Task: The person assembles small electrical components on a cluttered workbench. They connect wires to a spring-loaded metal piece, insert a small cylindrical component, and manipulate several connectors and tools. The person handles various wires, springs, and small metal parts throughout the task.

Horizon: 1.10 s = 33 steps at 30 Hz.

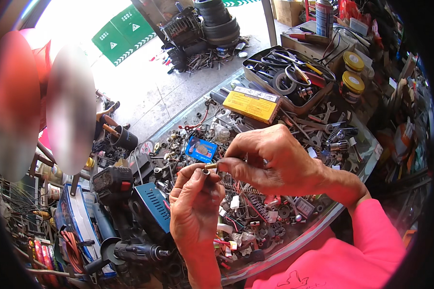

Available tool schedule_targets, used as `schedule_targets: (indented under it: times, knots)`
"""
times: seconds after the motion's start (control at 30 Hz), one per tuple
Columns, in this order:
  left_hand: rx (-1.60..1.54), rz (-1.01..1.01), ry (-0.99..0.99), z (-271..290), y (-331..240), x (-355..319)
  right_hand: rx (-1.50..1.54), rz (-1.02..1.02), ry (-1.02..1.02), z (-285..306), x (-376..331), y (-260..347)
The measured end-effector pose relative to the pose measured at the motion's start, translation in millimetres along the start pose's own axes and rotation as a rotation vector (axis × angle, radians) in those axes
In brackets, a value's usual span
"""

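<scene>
Close together over the cluttered bench, my two hands each pinch a small metal part. In my left hand (196, 207), thumb and fingertips grip a small dark cylindrical metal piece (206, 171) with an open end. My right hand (270, 161) comes across from the right and pinches a short brass-coloured metal pin (210, 166) right beside that piece; whether the two touch I cannot tell. Beneath them lie several loose screws, springs and fittings. A blue card (201, 150) sits just beyond my hands.
A yellow box (252, 103) and a tool tray (299, 106) with pliers and tape stand at the far side. To the left are a cordless drill (113, 185), a teal metal box (152, 207) and a grinder-like power tool (137, 251). Spanners (323, 126) and yellow-lidded jars (353, 82) lie right.
</scene>
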<state>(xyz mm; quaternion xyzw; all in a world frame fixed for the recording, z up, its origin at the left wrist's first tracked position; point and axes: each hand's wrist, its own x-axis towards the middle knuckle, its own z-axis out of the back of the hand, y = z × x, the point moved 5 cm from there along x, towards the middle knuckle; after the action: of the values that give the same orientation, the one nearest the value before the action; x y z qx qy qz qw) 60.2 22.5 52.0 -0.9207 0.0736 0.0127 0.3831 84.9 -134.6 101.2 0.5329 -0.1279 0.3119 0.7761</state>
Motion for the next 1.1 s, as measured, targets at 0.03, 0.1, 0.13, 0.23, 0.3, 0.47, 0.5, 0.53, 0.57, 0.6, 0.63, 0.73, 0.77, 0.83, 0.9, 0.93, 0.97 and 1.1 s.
schedule_targets:
  times: [0.03, 0.1, 0.13, 0.23, 0.3, 0.47, 0.5, 0.53, 0.57, 0.6, 0.63, 0.73, 0.77, 0.83, 0.9, 0.93, 0.97, 1.1]
  knots:
    - [-0.011, -0.005, 0.004, 0.9, -0.5, 0.5, 0.032, -0.029, -0.018, 1.4, 0.3, -0.1]
    - [-0.008, -0.002, -0.011, 2.1, -0.6, 0.9, 0.134, -0.115, -0.001, 2.1, 0.6, 2.2]
    - [-0.006, -0.001, -0.018, 2.3, -0.7, 1.2, 0.184, -0.159, 0.007, 1.8, 0.4, 2.0]
    - [0.069, 0.002, -0.010, -3.3, 1.4, -1.0, -0.046, 0.010, 0.054, -1.2, -1.7, -3.0]
    - [0.078, -0.004, -0.013, -3.6, 2.4, -0.7, -0.074, 0.026, 0.005, 4.7, -3.0, -2.6]
    - [0.023, 0.009, -0.019, -2.1, -3.4, -1.8, -0.038, 0.059, -0.134, 30.5, -1.1, 11.5]
    - [-0.006, 0.032, -0.006, -3.6, -2.5, -1.8, -0.030, 0.062, -0.177, 37.0, -1.5, 14.4]
    - [-0.020, 0.043, 0.053, -4.7, -1.8, -0.8, -0.031, 0.044, -0.197, 42.4, -1.6, 15.4]
    - [-0.027, 0.057, 0.111, -4.7, -0.9, -0.3, -0.016, 0.042, -0.235, 47.9, -2.4, 16.9]
    - [-0.036, 0.070, 0.167, -7.7, 0.6, -1.2, -0.001, 0.040, -0.272, 53.0, -3.0, 17.6]
    - [-0.007, 0.065, 0.121, -8.6, 1.1, -2.3, 0.018, 0.036, -0.304, 57.0, -4.5, 15.9]
    - [0.068, 0.057, 0.156, -7.0, 1.0, -4.9, -0.083, -0.049, -0.260, 62.4, -8.6, 9.7]
    - [0.179, -0.024, 0.067, -4.2, 1.8, -7.1, -0.099, -0.067, -0.219, 61.4, -11.8, -0.2]
    - [0.527, -0.102, -0.127, 11.5, 5.7, -14.5, -0.111, -0.103, -0.167, 57.8, -23.2, -23.4]
    - [0.858, -0.273, -0.360, 24.0, 5.3, -22.7, -0.068, -0.183, -0.131, 51.9, -39.6, -43.1]
    - [1.002, -0.359, -0.445, 31.8, 5.0, -27.8, -0.020, -0.254, -0.143, 46.8, -48.4, -54.7]
    - [1.088, -0.414, -0.468, 36.6, 8.1, -30.2, -0.064, -0.268, -0.157, 42.6, -56.3, -65.2]
    - [1.287, -0.524, -0.442, 46.1, 27.4, -29.6, -0.251, -0.239, -0.151, 31.8, -70.5, -86.3]
